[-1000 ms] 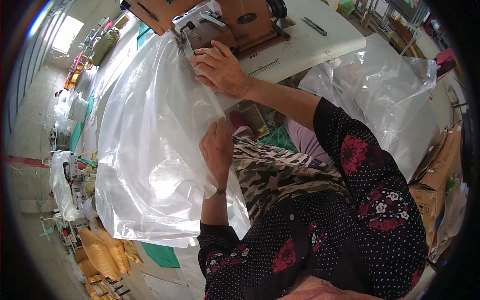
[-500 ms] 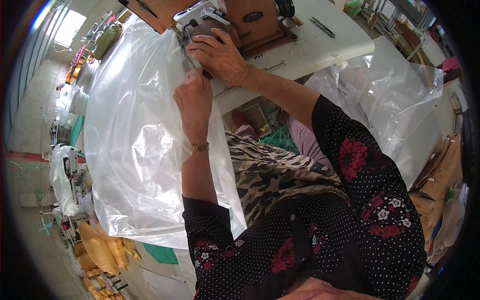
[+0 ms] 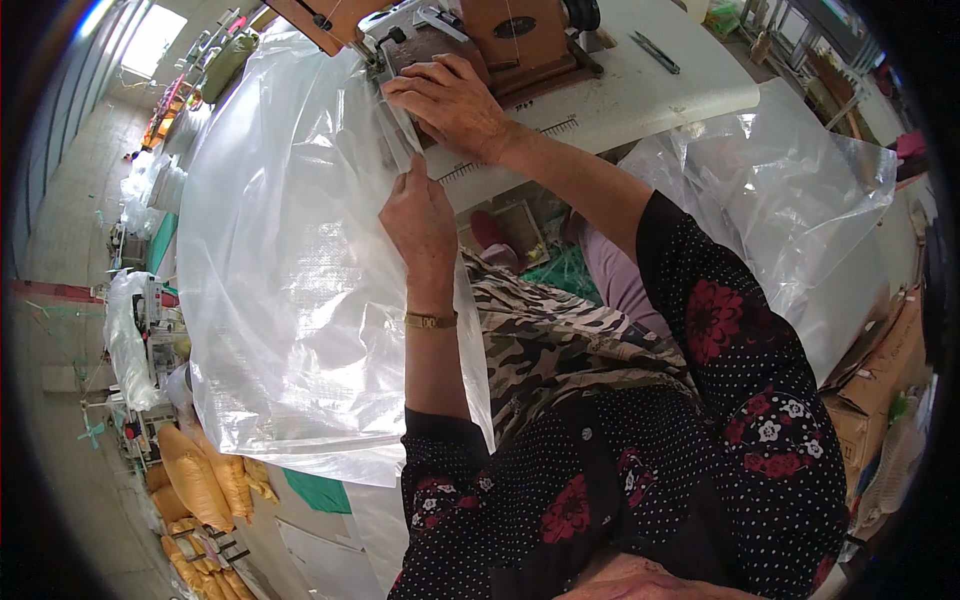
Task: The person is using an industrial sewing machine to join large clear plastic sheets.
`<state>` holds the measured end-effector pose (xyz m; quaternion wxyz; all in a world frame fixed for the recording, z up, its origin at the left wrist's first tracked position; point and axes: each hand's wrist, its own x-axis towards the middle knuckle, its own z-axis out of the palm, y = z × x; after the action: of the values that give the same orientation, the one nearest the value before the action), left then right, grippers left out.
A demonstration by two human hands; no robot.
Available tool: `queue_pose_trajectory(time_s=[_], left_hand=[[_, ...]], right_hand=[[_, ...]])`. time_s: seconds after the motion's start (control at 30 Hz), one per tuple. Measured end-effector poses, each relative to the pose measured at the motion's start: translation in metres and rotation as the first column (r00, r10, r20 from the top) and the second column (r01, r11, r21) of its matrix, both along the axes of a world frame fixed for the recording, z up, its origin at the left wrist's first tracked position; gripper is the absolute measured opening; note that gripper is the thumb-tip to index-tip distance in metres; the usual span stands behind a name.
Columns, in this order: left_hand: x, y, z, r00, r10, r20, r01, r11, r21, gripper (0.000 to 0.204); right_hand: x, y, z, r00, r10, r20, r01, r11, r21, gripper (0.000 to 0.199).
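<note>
A big translucent plastic sheet (image 3: 300,290) spreads over the left side and drapes down beside my lap. Its folded edge runs up toward a brown sewing machine (image 3: 515,60) at the top. My left hand (image 3: 420,220) pinches that edge between thumb and fingers, just below the machine. Close above it, my right hand (image 3: 455,105) has its bent fingers on the same edge, in front of the machine's metal head (image 3: 405,30). The right palm is hidden, and its thumb shows only in part. The stitching point cannot be made out.
The pale table (image 3: 690,90) carries a printed ruler scale (image 3: 560,128) along its near edge. A pair of thread snips (image 3: 655,52) lies at the right. More clear plastic (image 3: 770,190) hangs at the right, above cardboard boxes (image 3: 880,360). Yellow bundles (image 3: 195,475) lie at lower left.
My left hand has come down and away from the machine, now pinching the sheet's edge lower. My right hand has stayed near the machine head, its fingers slightly more bent. The view has shifted a little.
</note>
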<state>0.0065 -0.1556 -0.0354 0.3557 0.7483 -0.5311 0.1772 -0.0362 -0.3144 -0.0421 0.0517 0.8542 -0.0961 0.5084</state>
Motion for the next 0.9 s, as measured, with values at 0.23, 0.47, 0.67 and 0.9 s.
queue_pose_trajectory(time_s=[0.23,0.47,0.67,0.9], left_hand=[[0.021,-0.002,-0.002,0.992,-0.045,0.119,0.030,0.992,0.125,0.030],[0.043,-0.029,0.016,0.970,-0.064,0.234,0.049,0.997,0.067,0.029],[0.046,-0.038,0.025,0.969,-0.019,0.248,-0.003,0.996,0.088,0.028],[0.032,-0.033,0.016,0.976,0.104,0.189,-0.126,0.986,0.110,0.039]], right_hand=[[0.003,0.001,-0.002,0.998,-0.058,-0.010,0.058,0.997,-0.045,0.039],[0.004,0.001,-0.001,1.000,-0.012,0.009,0.012,1.000,-0.009,0.042],[0.002,0.004,0.001,0.999,0.017,0.036,-0.018,1.000,0.020,0.043],[0.001,0.005,0.001,1.000,0.007,0.008,-0.008,1.000,0.020,0.041]])
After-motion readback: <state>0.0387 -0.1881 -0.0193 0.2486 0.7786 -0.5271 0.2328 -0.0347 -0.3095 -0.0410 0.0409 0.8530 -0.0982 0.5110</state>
